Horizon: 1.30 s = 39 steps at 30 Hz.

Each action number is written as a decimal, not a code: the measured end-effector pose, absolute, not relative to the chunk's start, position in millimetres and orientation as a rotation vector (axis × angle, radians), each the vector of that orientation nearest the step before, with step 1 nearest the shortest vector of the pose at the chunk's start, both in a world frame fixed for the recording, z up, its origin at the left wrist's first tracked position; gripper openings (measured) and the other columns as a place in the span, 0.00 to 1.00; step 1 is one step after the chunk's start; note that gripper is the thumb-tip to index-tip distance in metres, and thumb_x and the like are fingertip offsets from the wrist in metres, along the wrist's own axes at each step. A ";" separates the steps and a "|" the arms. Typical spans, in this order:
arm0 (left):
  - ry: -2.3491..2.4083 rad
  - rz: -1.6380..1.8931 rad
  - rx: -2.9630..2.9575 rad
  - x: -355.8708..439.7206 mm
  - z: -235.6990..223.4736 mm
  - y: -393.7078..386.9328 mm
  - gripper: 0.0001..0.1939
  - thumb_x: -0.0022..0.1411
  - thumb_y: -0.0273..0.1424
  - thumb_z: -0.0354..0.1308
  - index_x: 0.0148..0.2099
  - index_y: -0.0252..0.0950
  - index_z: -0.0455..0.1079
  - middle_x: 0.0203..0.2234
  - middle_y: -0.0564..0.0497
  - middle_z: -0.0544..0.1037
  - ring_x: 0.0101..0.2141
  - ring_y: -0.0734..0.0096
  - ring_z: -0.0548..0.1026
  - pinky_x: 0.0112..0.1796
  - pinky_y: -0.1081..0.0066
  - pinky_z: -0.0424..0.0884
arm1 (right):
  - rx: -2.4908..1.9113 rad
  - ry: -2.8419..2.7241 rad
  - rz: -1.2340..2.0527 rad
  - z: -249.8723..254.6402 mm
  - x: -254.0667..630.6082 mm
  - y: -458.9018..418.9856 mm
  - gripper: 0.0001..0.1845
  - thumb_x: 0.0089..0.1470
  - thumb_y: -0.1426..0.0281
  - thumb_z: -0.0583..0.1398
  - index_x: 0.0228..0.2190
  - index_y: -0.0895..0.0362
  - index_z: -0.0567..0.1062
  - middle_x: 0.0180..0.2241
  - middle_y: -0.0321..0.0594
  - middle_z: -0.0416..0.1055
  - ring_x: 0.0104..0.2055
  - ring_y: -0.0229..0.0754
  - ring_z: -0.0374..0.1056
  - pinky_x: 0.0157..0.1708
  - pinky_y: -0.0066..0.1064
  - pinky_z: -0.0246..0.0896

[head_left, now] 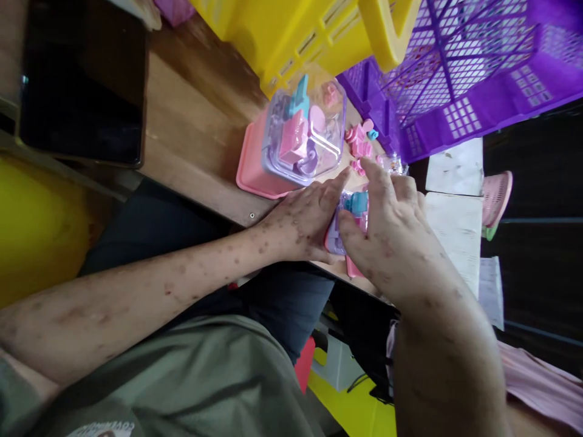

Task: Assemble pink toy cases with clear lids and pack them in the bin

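Note:
A small clear-lidded toy case (336, 233) with pink and lilac parts sits at the table's front edge. My left hand (303, 215) lies along its left side, fingers stretched forward and thumb low, holding it. Above the case is my right hand (392, 221), thumb and index finger apart, the other fingers bent and partly hidden. Between thumb and index shows a blue toy piece (357, 202) in the case; I see no grip on it. A larger pink tub (255, 161) with a clear cover stands just beyond my left hand, with pink, lilac and blue toy pieces inside.
Loose pink toy pieces (359, 142) lie beyond my hands. A yellow basket (300, 36) and a purple crate (492, 109) stand behind them. A dark phone or tablet (84, 85) is at the left. White sheets (455, 237) and a pink basket (496, 197) appear at the right.

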<state>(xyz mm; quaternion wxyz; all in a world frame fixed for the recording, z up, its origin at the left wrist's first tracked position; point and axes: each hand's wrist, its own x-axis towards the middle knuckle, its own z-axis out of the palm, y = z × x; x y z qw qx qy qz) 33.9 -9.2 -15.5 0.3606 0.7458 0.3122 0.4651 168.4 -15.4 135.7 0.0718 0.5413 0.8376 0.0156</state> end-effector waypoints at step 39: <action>0.717 1.221 1.867 20.7 -11.6 -7.0 0.65 0.51 0.41 0.84 0.77 0.38 0.44 0.71 0.30 0.65 0.72 0.34 0.66 0.70 0.35 0.66 | 2.154 2.480 -0.409 122.9 163.6 11.8 0.26 0.73 0.54 0.53 0.59 0.55 0.79 0.58 0.55 0.79 0.63 0.63 0.73 0.65 0.62 0.66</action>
